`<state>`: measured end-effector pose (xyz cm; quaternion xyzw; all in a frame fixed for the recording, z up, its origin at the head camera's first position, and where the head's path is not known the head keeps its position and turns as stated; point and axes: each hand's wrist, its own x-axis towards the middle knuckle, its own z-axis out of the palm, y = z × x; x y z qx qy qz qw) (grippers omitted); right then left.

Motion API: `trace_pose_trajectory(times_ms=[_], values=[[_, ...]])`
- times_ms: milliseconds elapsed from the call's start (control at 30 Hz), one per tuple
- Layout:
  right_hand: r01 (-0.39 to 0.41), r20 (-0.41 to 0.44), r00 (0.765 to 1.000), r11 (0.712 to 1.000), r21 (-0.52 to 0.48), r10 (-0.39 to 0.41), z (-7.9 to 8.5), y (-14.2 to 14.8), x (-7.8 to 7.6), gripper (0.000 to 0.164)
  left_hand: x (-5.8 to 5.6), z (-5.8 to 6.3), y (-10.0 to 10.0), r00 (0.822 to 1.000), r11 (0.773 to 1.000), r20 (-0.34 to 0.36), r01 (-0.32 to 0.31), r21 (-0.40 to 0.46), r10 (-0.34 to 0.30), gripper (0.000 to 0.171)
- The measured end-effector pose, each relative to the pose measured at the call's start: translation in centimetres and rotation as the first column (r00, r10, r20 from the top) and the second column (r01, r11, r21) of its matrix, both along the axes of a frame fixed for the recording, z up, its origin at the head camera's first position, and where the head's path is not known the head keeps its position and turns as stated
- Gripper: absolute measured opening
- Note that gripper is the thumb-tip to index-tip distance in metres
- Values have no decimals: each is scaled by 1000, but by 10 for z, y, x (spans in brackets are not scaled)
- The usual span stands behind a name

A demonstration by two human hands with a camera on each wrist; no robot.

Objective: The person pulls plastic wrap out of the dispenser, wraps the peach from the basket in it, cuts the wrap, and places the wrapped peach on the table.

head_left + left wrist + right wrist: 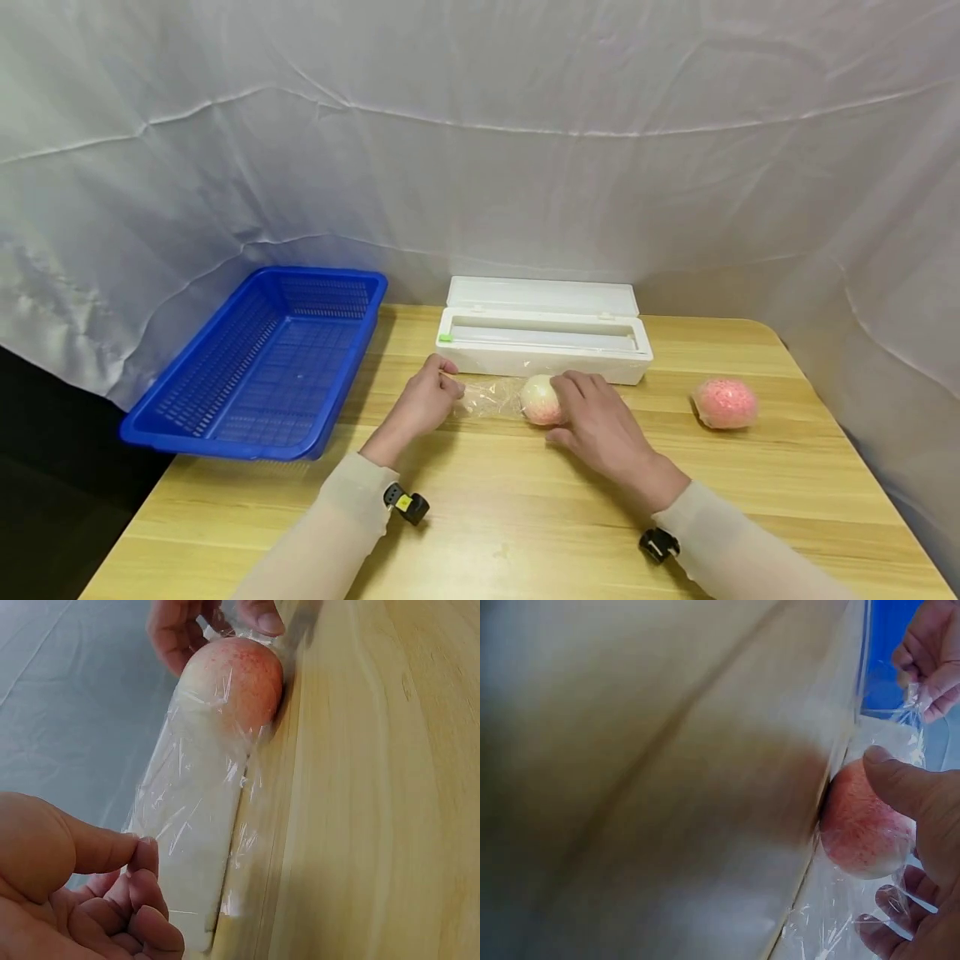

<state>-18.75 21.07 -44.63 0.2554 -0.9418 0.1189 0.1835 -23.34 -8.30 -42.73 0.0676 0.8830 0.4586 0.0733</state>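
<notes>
A pink and cream peach point(542, 400) lies on the table in clear plastic film point(199, 802), which stretches out to its left and right. My left hand point(426, 402) pinches the left end of the film between thumb and forefinger, seen close up in the left wrist view. At the peach's right side is my right hand point(603, 429), its thumb point(900, 780) overlapping the fruit in the right wrist view. Its fingers are spread well apart from the thumb, at the loose film on that side.
Just behind the peach stands a white film dispenser box point(543, 362), lid raised, with a green slider point(446, 337). A blue plastic basket point(330, 417) is at the left. Toward the right edge sits another pink, film-wrapped fruit point(725, 403). A pale curtain point(480, 183) hangs behind the wooden table.
</notes>
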Motion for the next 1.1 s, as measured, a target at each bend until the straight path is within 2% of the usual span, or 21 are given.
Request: trace_pose_trajectory(times_ms=[200,433,700,767,833,867,933,967,1033,1100], values=[[7,-18,1000,1000,24,-7,-3,-4,-11,84,0,2,-3,1000,1000,8,-17,1,17,23],[4,-39,999,997,79,-1,-3,-5,-23,67,-2,2,-7,999,1000,23,-23,-4,23,24],[-45,21,999,990,130,42,7,-3,-20,69,-3,3,-14,997,995,47,-58,-81,62,29],[-63,32,998,989,136,59,10,-3,-19,71,-2,3,-15,997,990,18,-69,-120,72,30],[-78,45,996,985,154,72,13,-4,-18,72,0,5,-13,993,981,-81,-97,-165,85,27],[-86,50,996,983,164,79,15,-4,-18,74,3,6,-10,984,976,-155,-113,-187,85,26],[-102,70,993,978,183,90,18,-5,-17,74,8,10,-3,948,968,-317,-110,-224,35,23],[-111,83,992,976,189,97,20,-5,-16,73,12,12,2,920,965,-391,-89,-246,-15,22],[-130,109,988,972,197,110,23,-6,-15,73,20,15,14,849,951,-503,-4,-310,-160,22],[-149,142,982,969,195,122,27,-6,-13,72,28,16,26,773,907,-538,111,-407,-336,28]])
